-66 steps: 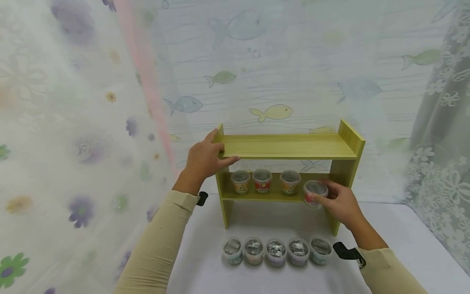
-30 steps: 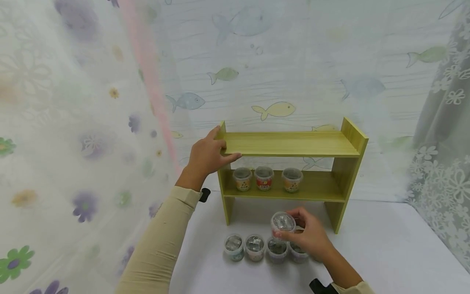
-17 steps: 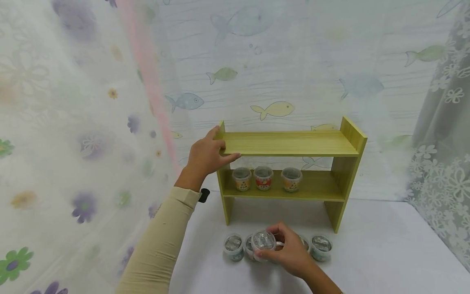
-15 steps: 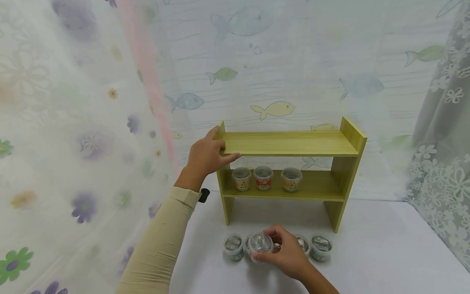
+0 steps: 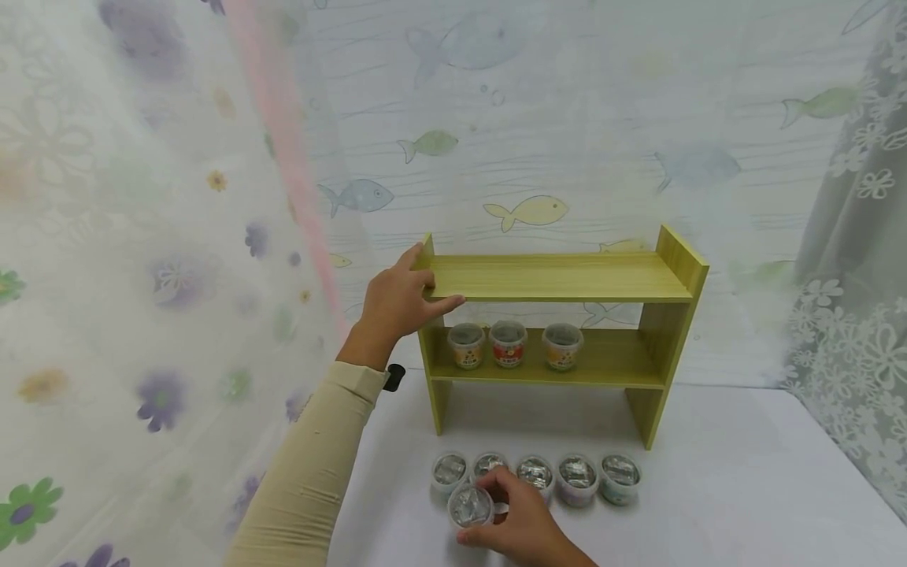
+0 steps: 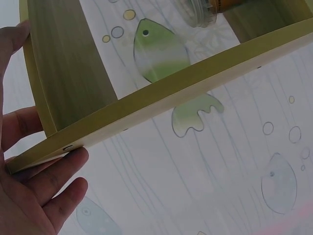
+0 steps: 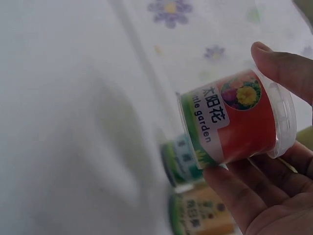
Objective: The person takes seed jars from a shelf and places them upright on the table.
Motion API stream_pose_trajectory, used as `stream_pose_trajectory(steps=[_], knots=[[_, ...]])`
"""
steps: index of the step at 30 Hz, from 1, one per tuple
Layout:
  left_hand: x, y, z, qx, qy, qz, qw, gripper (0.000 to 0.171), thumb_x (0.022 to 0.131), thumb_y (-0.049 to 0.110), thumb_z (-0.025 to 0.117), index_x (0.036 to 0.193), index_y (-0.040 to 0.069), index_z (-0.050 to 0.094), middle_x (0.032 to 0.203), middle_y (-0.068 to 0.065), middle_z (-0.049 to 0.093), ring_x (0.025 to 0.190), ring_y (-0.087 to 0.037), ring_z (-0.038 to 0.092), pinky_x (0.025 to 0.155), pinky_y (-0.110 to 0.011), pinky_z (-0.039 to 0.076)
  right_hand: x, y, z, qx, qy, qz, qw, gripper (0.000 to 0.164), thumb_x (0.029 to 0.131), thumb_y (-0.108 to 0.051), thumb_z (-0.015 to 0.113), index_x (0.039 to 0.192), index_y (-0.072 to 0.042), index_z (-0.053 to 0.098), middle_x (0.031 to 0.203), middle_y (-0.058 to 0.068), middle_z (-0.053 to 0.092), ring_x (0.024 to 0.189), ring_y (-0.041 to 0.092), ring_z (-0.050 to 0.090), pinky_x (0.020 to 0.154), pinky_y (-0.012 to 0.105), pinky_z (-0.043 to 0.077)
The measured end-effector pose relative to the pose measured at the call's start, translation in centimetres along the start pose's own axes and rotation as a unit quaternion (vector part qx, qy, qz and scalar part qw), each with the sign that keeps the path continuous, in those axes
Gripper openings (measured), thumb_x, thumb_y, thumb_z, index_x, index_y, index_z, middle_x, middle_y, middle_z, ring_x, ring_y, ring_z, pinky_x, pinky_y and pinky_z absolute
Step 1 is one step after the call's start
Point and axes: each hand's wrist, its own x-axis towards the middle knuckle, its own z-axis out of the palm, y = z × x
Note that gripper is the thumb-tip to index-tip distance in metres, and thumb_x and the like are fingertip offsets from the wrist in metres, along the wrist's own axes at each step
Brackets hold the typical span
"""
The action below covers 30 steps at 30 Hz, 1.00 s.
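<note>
My right hand (image 5: 520,520) holds a small clear plastic tub (image 5: 471,505) with a lid at the front left of the tabletop row. Its red label (image 7: 239,117) reads "little garden" and shows flowers; thumb and fingers grip it around the lid end. Foil-like wrapping shows through the top. My left hand (image 5: 397,303) grips the left upper corner of a yellow-green wooden shelf (image 5: 546,277). In the left wrist view, its fingers (image 6: 58,181) wrap around the shelf's edge. A row of tubs stands before the shelf, including a teal-labelled tub (image 7: 182,159) and an orange-labelled tub (image 7: 203,210).
On the middle board stand an orange-labelled tub (image 5: 467,346), a red-labelled tub (image 5: 509,344) and another orange-labelled tub (image 5: 563,347). A white cloth (image 5: 751,472) covers the table. Patterned curtains (image 5: 567,118) hang behind and at the sides.
My right hand has taken the red-labelled tub from the middle board's right end, carrying it down and left over the row to its front left. My left hand stays on the shelf.
</note>
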Motion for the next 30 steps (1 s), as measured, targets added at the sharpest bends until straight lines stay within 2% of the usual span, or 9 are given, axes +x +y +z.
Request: stream_pose_trajectory(steps=[4,9,15,20,25,30], knots=[[0.1,0.0,0.0,0.0,-0.004,-0.001,1.0,0.066,0.084,0.081,0.063,0.094,0.018,0.076,0.163,-0.01,0.043,0.079,-0.029,0.069,0.057,-0.035,0.049,0.1,1.3,1.4,-0.009,-0.002,-0.012,1.0,0.053,0.075,-0.033,0.094,0.117,-0.018,0.065,0.116,-0.001,0.07,0.103,0.005,0.067,0.075,0.024,0.058],[0.1,0.1,0.0,0.002,-0.009,-0.004,0.9999,0.067,0.083,0.082,0.062,0.095,0.017,0.076,0.163,-0.009,0.043,0.084,-0.031,0.071,0.059,-0.036,0.051,0.1,2.3,3.1,0.01,-0.004,-0.022,1.0,0.058,0.073,-0.031,0.096,0.118,-0.015,0.064,0.114,-0.001,0.07,0.104,0.002,0.066,0.079,0.023,0.058],[0.1,0.0,0.0,-0.001,-0.007,-0.002,1.0,0.066,0.083,0.081,0.063,0.094,0.017,0.077,0.163,-0.009,0.043,0.082,-0.03,0.07,0.058,-0.035,0.049,0.2,2.3,3.9,0.035,-0.011,-0.003,0.999,0.06,0.073,-0.028,0.096,0.119,-0.012,0.062,0.118,0.003,0.069,0.105,0.005,0.066,0.082,0.02,0.057],[0.1,0.0,-0.1,-0.002,-0.007,-0.005,1.0,0.065,0.083,0.081,0.064,0.092,0.018,0.076,0.163,-0.009,0.042,0.079,-0.03,0.069,0.056,-0.034,0.048,0.6,2.3,4.3,0.006,-0.001,0.004,1.0,0.06,0.073,-0.032,0.096,0.118,-0.013,0.062,0.119,0.002,0.069,0.106,0.006,0.067,0.08,0.02,0.058],[0.0,0.1,-0.2,-0.008,-0.008,-0.008,0.9999,0.062,0.084,0.08,0.065,0.089,0.019,0.074,0.164,-0.009,0.042,0.077,-0.03,0.068,0.055,-0.034,0.046,0.9,2.6,4.7,-0.03,0.024,-0.016,0.999,0.063,0.071,-0.038,0.096,0.118,-0.014,0.063,0.118,0.001,0.07,0.107,0.007,0.067,0.079,0.021,0.058],[-0.1,0.1,-0.4,-0.009,-0.011,-0.007,0.9999,0.062,0.084,0.079,0.065,0.088,0.018,0.073,0.163,-0.009,0.042,0.075,-0.029,0.067,0.054,-0.033,0.045,1.0,2.6,5.0,-0.035,0.031,-0.007,0.999,0.062,0.072,-0.036,0.096,0.119,-0.012,0.063,0.117,0.0,0.069,0.105,0.007,0.066,0.079,0.02,0.057]])
